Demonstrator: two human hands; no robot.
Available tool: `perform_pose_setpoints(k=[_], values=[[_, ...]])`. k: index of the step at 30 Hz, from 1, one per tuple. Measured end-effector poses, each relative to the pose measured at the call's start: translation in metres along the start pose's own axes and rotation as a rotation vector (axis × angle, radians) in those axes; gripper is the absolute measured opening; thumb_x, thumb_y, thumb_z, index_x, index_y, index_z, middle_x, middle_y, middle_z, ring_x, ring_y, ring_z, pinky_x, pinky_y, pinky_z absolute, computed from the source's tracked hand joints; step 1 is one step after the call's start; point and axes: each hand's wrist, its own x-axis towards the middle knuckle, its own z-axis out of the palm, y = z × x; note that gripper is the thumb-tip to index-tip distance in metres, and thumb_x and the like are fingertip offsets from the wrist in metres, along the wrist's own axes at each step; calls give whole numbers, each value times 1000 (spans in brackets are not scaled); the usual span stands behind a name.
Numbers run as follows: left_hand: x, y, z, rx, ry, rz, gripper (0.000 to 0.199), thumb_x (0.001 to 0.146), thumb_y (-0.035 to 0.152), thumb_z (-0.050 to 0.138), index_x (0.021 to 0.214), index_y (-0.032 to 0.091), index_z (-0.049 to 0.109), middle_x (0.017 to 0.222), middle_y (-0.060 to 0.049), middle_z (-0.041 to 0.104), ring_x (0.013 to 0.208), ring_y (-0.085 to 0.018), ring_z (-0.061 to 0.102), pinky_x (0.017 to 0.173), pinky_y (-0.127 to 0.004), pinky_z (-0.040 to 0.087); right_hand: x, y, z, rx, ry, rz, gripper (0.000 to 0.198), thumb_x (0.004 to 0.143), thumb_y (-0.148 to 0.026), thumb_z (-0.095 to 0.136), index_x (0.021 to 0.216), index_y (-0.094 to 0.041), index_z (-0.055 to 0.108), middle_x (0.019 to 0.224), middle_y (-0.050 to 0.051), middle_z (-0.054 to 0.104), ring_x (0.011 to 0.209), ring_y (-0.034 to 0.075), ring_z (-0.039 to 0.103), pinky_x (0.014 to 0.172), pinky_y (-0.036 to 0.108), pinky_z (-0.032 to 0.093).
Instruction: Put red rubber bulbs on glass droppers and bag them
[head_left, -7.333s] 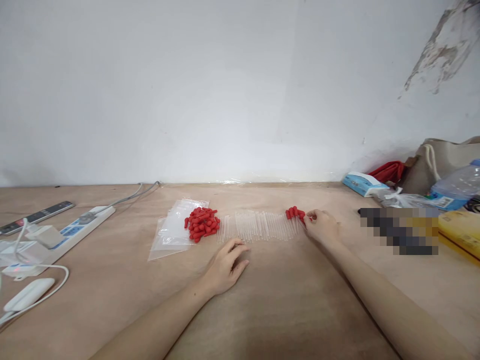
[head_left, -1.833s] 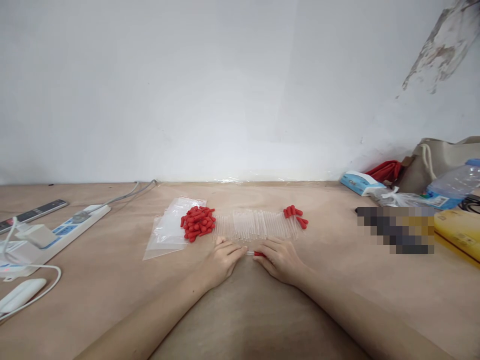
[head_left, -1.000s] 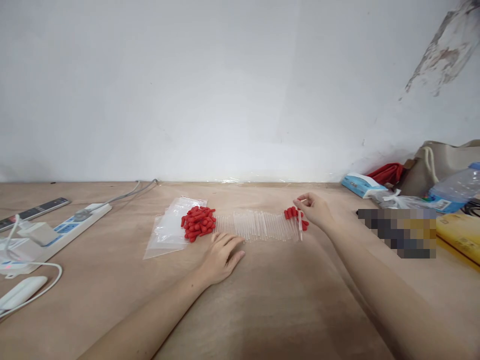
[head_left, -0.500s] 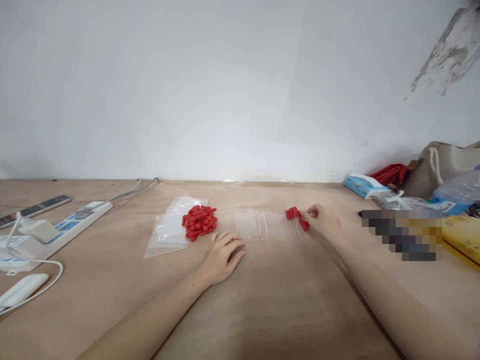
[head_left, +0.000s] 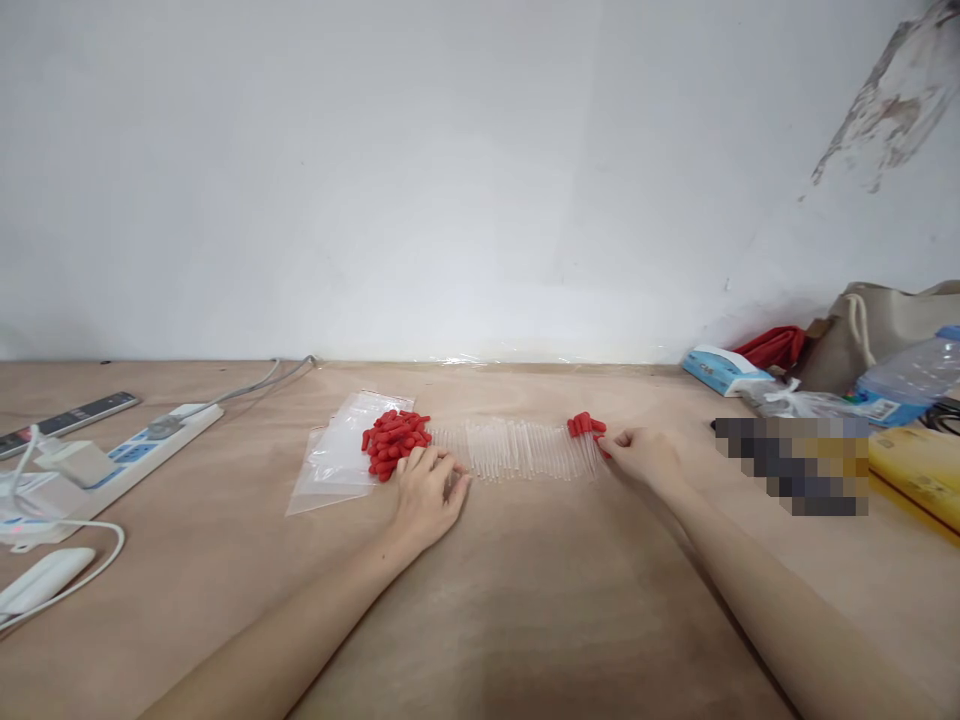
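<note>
A heap of small red rubber caps (head_left: 394, 437) lies left of a row of thin clear plastic tubes (head_left: 517, 450). My left hand (head_left: 429, 495) rests palm down at the heap's lower right edge, its loosely curved fingers over the caps and the near tubes. Its thumb is apart, and nothing shows in its grasp. At the row's right end a small group of red caps (head_left: 581, 425) sits by the tube ends. There, my right hand (head_left: 641, 455) pinches a red cap (head_left: 602, 446) between thumb and forefinger.
Clear zip bags (head_left: 330, 470) lie under and left of the heap. Further left are a power strip (head_left: 161, 450) with cords and a remote control (head_left: 75, 422). To the right stand a blue tissue pack (head_left: 724, 372), a plastic bottle (head_left: 911, 375) and a yellow package (head_left: 915, 470).
My left hand has shifted left and slightly up, onto the edge of the red heap. My right hand has come down a little, closing on a red cap beside the small group.
</note>
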Motion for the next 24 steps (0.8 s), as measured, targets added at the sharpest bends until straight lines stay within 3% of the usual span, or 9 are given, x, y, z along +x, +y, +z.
perform_pose_setpoints(k=[4,7,10,13,16,24], values=[[22,-4,7,107,37,-38,15,78,32,52,76,19,59,88,-8,56,86,-25,46,70,-39,32,-6,-9,-5,32,73,15,32,69,-48,52,54,-20,60,57,5,61,58,19,57,49,25,31],[42,-4,16,171,34,-117,22,76,37,53,72,17,61,89,-11,55,90,-28,45,73,-42,32,-17,-19,1,178,203,-67,28,71,-44,51,61,-19,60,60,5,63,58,18,57,51,25,34],[59,-1,24,216,-84,-248,32,72,45,53,70,15,64,96,-15,54,98,-33,42,77,-44,30,-32,-30,18,314,303,-261,26,74,-42,50,65,-19,58,64,3,64,58,15,57,60,27,38],[69,4,27,256,-249,-365,38,71,48,50,74,14,67,104,-16,52,105,-34,38,82,-44,28,-47,-39,36,323,411,-520,23,76,-37,51,61,-19,54,60,1,63,55,13,55,71,30,38],[76,7,28,271,-331,-435,39,71,45,48,78,12,68,104,-18,53,105,-34,39,83,-43,28,-56,-43,47,303,488,-695,23,77,-32,52,58,-19,50,54,-2,59,47,10,50,72,31,36],[88,5,31,271,-418,-502,41,69,41,47,85,9,67,104,-22,54,105,-37,41,82,-46,28,-57,-44,51,292,459,-739,22,77,-30,54,59,-18,49,55,-2,58,48,10,47,70,32,35]])
